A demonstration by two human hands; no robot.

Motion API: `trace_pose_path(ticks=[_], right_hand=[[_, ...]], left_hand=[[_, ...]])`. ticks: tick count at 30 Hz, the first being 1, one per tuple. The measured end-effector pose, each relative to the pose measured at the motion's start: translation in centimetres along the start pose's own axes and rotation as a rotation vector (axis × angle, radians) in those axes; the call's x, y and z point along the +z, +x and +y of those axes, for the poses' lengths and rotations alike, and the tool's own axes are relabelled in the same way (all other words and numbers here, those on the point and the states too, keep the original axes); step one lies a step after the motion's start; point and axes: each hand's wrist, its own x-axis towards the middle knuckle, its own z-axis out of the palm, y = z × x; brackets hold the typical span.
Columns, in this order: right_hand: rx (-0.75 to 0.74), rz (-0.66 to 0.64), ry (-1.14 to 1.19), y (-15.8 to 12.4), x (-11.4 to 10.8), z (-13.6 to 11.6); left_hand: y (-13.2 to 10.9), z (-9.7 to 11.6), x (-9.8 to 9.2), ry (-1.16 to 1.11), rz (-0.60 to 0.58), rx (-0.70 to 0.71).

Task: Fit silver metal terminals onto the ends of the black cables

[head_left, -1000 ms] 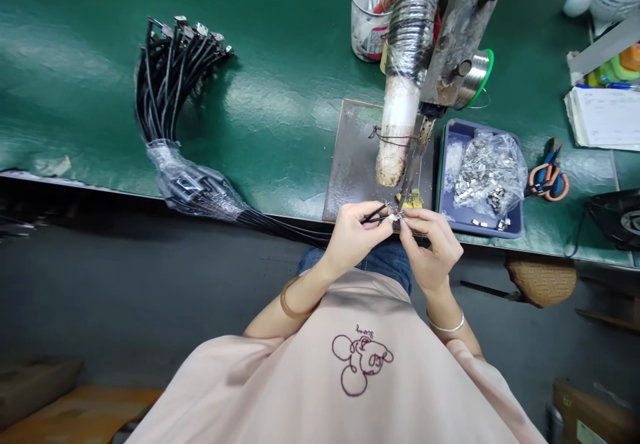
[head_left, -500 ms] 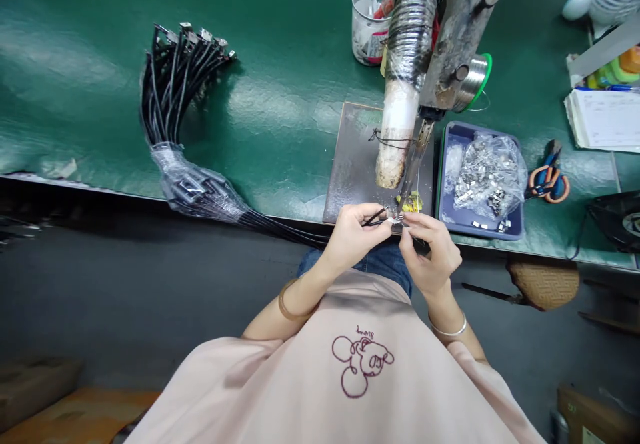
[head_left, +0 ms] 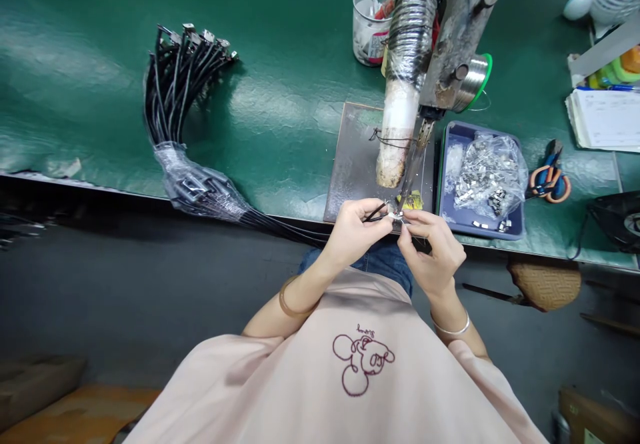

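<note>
My left hand [head_left: 359,229] pinches a black cable [head_left: 375,213] near its stripped end, just below the soldering iron [head_left: 414,164]. Between the two hands, at the iron's tip, a tiny shiny metal connector [head_left: 396,216] shows. My right hand [head_left: 433,243] has its thumb and index finger closed close against that connector; what they grip is too small to make out. A thin strand hangs above the right hand, below the solder spool [head_left: 473,84]. Yellow sponge-like material [head_left: 411,201] lies just behind the fingertips.
A bundle of black cables [head_left: 175,91], partly wrapped in clear plastic, lies at left. A fume hose [head_left: 400,111] hangs over a dark board [head_left: 350,157]. To the right are a blue tray [head_left: 457,221] with bagged metal connectors, pliers [head_left: 550,174], papers [head_left: 605,117]; a cup [head_left: 369,27] stands behind.
Both hands stay at the iron's tip with only slight shifts of the fingers. The right hand has turned a little, and the cable end in the left hand is tilted slightly more upward.
</note>
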Motion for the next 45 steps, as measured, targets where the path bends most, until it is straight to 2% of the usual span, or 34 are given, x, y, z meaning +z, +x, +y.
trace_pose_path(ticks=[8,11,13,15,18,21,23,27,29,31,33,35,37,45], right_hand=[[-0.072,-0.050,-0.031,-0.4,0.0,0.2],[0.051,-0.051,0.054,-0.2,-0.3,0.1],[0.190,-0.097,0.123,0.1,-0.6,-0.1],[0.262,-0.124,0.132,0.3,-1.0,-0.2],[0.219,-0.104,0.048,0.3,-1.4,-0.4],[0.133,-0.142,-0.013,-0.1,-1.2,-0.6],[0.130,-0.151,-0.017,-0.4,-0.9,-0.6],[0.366,-0.194,0.231,-0.6,-0.2,-0.6],[0.444,-0.174,0.331,-0.7,-0.1,-0.5],[0.390,-0.068,0.283,-0.7,-0.1,-0.4],[0.250,0.026,0.164,-0.8,-0.1,-0.4],[0.109,0.027,0.077,-0.8,-0.1,-0.4],[0.039,0.007,0.043,-0.9,0.1,-0.4],[0.028,0.024,-0.042,-0.7,0.8,-0.1]], left_hand=[[-0.2,-0.5,-0.2,0.082,-0.004,0.028],[-0.3,-0.8,-0.2,0.055,-0.025,0.039],[-0.4,-0.9,-0.3,0.046,-0.037,0.051],[-0.6,-1.0,-0.4,0.061,-0.058,0.069],[-1.0,-1.0,-0.4,0.120,-0.083,0.096],[-1.4,-1.1,-0.4,0.167,-0.073,0.116],[-1.5,-1.0,-0.3,0.140,-0.066,0.115],[-1.5,-1.0,-0.5,-0.028,-0.135,0.059],[-1.5,-1.1,-0.7,-0.075,-0.170,0.035],[-1.4,-1.2,-0.7,-0.089,-0.167,0.025],[-1.4,-1.4,-0.7,-0.089,-0.142,0.037],[-1.3,-1.7,-0.6,-0.081,-0.110,0.071],[-1.2,-1.9,-0.5,-0.054,-0.070,0.100],[-1.2,-1.8,0.2,0.225,0.085,0.243]])
